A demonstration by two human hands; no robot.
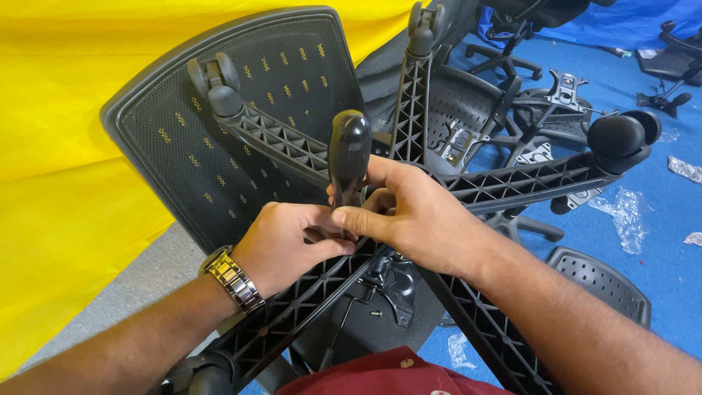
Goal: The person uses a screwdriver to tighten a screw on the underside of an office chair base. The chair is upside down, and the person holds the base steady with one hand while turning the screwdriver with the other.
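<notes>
Chair base [504, 183] is already carrying casters; both hands are working at its hub. Right hand [409, 219] is closing on the black gas cylinder [348, 153], while the left hand [285, 245] is curling against its foot.

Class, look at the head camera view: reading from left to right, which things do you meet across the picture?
Yellow sheet → metal wristwatch → left hand → black tool handle → right hand → large black caster wheel → crumpled clear plastic wrap on the blue floor.

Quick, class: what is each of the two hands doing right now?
Left hand: closed at the hub of the chair base; what it grips cannot be told.
Right hand: closed on the screwdriver.
</notes>
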